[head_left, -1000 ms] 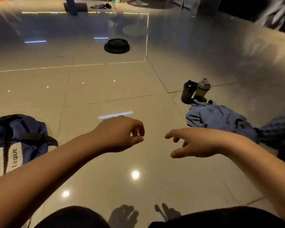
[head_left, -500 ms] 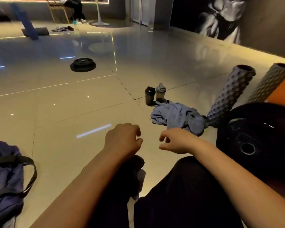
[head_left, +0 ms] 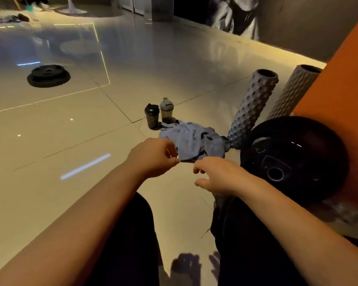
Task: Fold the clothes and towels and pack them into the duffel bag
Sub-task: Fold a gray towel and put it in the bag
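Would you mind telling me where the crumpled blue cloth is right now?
In the head view, the crumpled blue cloth lies on the floor just beyond both hands, between the two shaker bottles and the grey foam roller.

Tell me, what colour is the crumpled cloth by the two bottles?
Greyish blue; the crumpled cloth shows in the head view.
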A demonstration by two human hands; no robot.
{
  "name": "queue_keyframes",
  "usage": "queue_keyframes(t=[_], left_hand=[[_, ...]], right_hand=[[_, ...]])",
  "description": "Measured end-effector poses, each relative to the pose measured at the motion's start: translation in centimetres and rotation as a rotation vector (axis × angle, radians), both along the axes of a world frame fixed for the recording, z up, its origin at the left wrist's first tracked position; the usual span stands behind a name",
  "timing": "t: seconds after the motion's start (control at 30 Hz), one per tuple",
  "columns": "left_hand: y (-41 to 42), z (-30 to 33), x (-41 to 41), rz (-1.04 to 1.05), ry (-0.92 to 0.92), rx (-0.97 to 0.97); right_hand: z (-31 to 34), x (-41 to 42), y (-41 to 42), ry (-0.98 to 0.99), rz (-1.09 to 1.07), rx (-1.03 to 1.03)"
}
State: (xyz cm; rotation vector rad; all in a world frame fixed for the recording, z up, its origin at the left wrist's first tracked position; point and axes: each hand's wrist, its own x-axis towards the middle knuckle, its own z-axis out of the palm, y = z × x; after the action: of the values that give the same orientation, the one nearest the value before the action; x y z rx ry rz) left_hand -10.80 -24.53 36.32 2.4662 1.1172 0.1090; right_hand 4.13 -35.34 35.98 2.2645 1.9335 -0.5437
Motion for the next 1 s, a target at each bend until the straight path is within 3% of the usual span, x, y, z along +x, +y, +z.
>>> queue_keyframes(t=[0.3, 0.47, 0.67, 0.83, 1.0], left_hand=[[8.7, -1.3, 9.3, -0.093, 0.044, -0.042], [16.1, -5.4, 13.9, -0.078, 0.162, -0.063], [23.9, -12.7, 20.1, -0.029, 0.205, -0.121], [28.0, -20.6, 25.6, 0.033, 0.15, -0.253], [30.3, -27.8, 28.5, 0.156, 0.098, -0.314]], right_hand=[[-0.7, 11.2, 5.9, 0.495, -0.297, -0.116], [-2.6, 15.6, 11.3, 0.732, -0.483, -0.037], [-6.2, 21.8, 19.6, 0.762, -0.557, 0.027], [-15.8, 28.4, 24.3, 0.482, -0.647, 0.06], [-23.6, 31.0, 27.5, 0.425, -0.586, 0.043]])
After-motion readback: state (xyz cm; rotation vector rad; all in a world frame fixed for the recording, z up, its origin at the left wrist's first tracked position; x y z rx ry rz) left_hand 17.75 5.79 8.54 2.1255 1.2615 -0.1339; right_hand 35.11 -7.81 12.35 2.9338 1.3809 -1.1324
